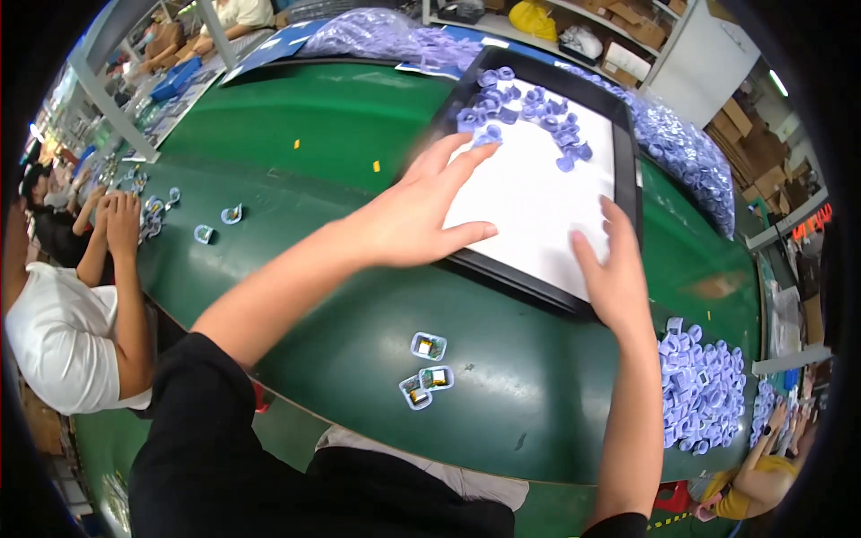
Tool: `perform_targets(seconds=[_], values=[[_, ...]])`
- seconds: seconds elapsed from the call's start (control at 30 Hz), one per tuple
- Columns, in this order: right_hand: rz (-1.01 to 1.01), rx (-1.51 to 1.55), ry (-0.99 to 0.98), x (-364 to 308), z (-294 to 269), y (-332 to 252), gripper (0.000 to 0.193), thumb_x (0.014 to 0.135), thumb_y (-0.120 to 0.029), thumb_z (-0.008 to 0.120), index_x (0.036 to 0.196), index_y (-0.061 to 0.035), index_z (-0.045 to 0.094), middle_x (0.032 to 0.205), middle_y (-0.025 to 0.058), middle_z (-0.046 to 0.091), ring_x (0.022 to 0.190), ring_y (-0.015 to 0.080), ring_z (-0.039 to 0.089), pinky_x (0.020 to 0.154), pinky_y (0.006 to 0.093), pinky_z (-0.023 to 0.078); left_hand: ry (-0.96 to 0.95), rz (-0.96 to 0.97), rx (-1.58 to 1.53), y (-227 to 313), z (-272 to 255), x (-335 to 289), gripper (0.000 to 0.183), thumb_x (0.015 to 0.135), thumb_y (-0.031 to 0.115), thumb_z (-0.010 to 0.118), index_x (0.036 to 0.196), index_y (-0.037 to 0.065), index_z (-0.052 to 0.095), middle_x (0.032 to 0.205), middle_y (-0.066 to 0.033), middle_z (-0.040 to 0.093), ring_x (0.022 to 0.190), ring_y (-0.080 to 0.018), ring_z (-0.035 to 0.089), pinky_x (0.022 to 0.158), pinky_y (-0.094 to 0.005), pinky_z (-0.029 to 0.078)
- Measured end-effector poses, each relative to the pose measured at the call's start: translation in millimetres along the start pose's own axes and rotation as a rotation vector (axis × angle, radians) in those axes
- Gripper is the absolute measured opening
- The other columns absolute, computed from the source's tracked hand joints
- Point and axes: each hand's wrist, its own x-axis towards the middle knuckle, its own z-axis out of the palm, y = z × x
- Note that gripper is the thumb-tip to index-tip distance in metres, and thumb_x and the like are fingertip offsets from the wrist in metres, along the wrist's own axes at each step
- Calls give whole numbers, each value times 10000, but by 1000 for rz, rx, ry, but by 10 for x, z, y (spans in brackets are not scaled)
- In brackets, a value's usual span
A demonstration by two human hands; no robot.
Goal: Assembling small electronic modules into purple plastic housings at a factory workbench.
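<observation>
A black rectangular tray (633, 211) with a white lining (529, 211) lies tilted on the green table. Small purple plastic pieces (543, 112) are scattered over its far part. My left hand (421, 206) is over the tray's left edge, fingers spread, fingertips near the closest purple pieces; whether it touches them I cannot tell. Over the right edge is my right hand (614, 269), thumb and fingers apart, with nothing in it. Nearer to me, three small pale casings with electronic parts inside, one of them a casing (429, 346) standing apart, sit on the table.
A heap of purple pieces (702, 386) lies at the right. Clear bags of purple parts (686, 148) line the far edge. Two casings, including an open casing (232, 214), lie left, near a co-worker in a white shirt (67, 336). Another person in yellow (762, 480) is at the lower right.
</observation>
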Motion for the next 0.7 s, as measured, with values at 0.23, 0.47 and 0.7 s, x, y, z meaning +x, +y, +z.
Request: perform_targets(seconds=[0.23, 0.47, 0.7], values=[[184, -220, -149, 860, 417, 452, 1061, 860, -440, 752, 1580, 24, 125, 1539, 377, 273, 1455, 492, 294, 1177, 497, 322, -359, -203, 389, -701, 579, 1289, 1178, 787, 735, 679, 1630, 149, 102, 1594, -409, 103, 1473, -599, 132, 1193, -600, 236], [258, -480, -127, 1772, 856, 678, 1030, 854, -621, 661, 1623, -187, 131, 1640, 239, 187, 1532, 372, 200, 1206, 588, 179, -191, -193, 515, -1251, 768, 2254, 1149, 767, 790, 644, 1638, 230, 145, 1638, -329, 119, 1498, -547, 143, 1205, -570, 217], [110, -422, 253, 1954, 1251, 1034, 484, 925, -434, 627, 1357, -216, 639, 1421, 167, 563, 1272, 377, 540, 1101, 414, 431, -121, -279, 546, -1365, 1111, 2523, 821, 857, 690, 577, 1546, 276, 411, 1611, -178, 332, 1505, -456, 195, 1216, -532, 224]])
